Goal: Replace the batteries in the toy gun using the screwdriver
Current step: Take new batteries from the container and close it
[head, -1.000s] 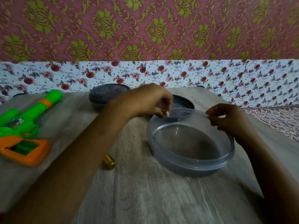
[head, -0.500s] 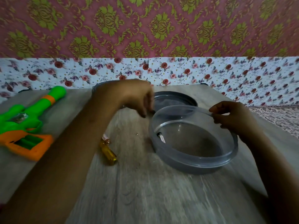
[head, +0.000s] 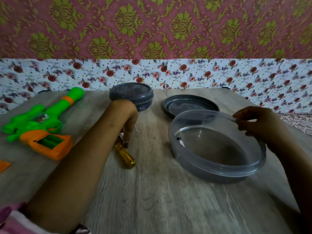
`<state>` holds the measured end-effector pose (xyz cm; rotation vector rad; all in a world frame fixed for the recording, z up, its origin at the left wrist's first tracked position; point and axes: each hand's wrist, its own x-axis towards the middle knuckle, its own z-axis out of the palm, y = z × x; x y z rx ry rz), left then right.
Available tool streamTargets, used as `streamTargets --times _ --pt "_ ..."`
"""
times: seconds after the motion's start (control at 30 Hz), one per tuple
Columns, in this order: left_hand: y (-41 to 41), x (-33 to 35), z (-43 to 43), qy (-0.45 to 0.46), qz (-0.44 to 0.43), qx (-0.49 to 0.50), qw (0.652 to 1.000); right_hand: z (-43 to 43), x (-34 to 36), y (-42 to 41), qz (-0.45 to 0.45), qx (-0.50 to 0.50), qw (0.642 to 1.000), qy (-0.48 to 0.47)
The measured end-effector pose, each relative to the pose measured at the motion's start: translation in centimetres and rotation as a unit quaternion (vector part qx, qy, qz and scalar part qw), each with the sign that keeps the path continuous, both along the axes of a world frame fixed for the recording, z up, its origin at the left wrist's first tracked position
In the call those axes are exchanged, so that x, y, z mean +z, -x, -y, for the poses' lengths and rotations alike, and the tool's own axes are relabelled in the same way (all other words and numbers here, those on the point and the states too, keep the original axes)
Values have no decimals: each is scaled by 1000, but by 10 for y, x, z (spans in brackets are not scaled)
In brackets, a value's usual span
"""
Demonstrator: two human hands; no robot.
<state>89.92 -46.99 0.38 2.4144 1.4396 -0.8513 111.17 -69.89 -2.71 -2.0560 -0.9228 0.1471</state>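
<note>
Gun (head: pixel 38 122) lies left, compartment open; one battery (head: pixel 181 142) sits in the bowl (head: pixel 219 172). Right hand (head: pixel 253 122) pinches its rim; left hand (head: pixel 129 119) curls over the screwdriver (head: pixel 126 157), hold unclear. Refitting likely remains.

Left hand (head: pixel 128 119) touches the screwdriver (head: pixel 125 157); right hand (head: pixel 253 122) pinches the container rim (head: pixel 219 171).

Head view, seemingly close over table (head: pixel 160 200)
</note>
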Motion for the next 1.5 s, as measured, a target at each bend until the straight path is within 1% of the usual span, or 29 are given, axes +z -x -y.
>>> streamTargets --times 0.13,0.2,0.27,0.4,0.47,0.53,0.57,0.6,0.63,0.67,0.7,0.73,0.77,0.8,0.87,0.9,0.97,1.03,1.1,1.13,1.2,1.27,1.3,1.33,1.37,1.4,1.43,1.47,1.5 --pt "-2 -3 -7 15 26 2 1000 2 1 1 1 -1 1000 -3" --pt "-5 -5 -9 -5 40 -25 999 2 0 1 7 -5 1000 -4" --pt "-4 -5 -7 -39 36 -47 997 1 -1 1 13 -7 1000 -4" --pt "2 -4 -7 -41 40 -57 997 1 0 2 17 -6 1000 4" --pt "3 -3 -6 -34 69 -73 994 2 0 3 17 -8 1000 2" --pt "2 4 -1 -20 130 -87 987 2 1 4 20 -10 1000 2" --pt "1 9 2 -23 181 -106 977 2 1 4 23 -11 1000 2" --pt "-1 16 7 -43 243 -135 959 2 1 5 27 -12 1000 1" --pt "-4 24 17 -71 316 -170 931 2 1 5 31 -12 999 1" --pt "-8 31 31 -88 396 -207 891 3 0 5 36 -13 999 0" --pt "-13 35 47 -85 462 -237 850 3 0 5 41 -13 999 -1" --pt "-20 37 63 -64 500 -265 822 3 0 4 44 -13 999 -4" --pt "-26 34 77 -39 502 -296 811 2 0 4 46 -12 999 -6" --pt "-34 27 89 -13 478 -329 815 2 0 4 46 -13 999 -5" --pt "-50 7 103 16 388 -376 841 1 -1 3 44 -13 999 -4" --pt "-57 -3 103 8 349 -389 852 1 -1 3 43 -14 999 -5" --pt "-63 -14 96 -12 300 -390 870 0 -1 2 42 -16 999 -4" --pt "-61 -16 91 -5 272 -378 885 0 -1 2 40 -15 999 -6" --pt "-60 -14 87 3 265 -377 887 1 -1 2 43 -13 999 -5" --pt "-59 -10 87 0 289 -381 878 1 -1 2 44 -13 999 -4" --pt "-61 -2 83 -22 412 -369 833 1 0 3 40 -14 999 -3" --pt "-67 1 71 -80 548 -303 775 2 0 2 40 -18 999 -10" --pt "-71 -3 61 -114 583 -260 761 1 0 2 42 -20 999 -14" --pt "-74 -9 51 -139 581 -229 769 2 0 1 46 -21 999 -16" --pt "-75 -19 41 -147 540 -218 800 1 -1 2 47 -21 999 -15" --pt "-78 -29 33 -135 476 -225 839 0 -1 1 48 -22 998 -15" --pt "-79 -39 27 -115 415 -238 870 0 -2 0 50 -24 998 -17" --pt "-80 -44 23 -96 382 -251 884 -1 -2 -1 52 -27 998 -18" --pt "-80 -46 23 -84 376 -258 886 -1 -2 -2 55 -28 998 -16"
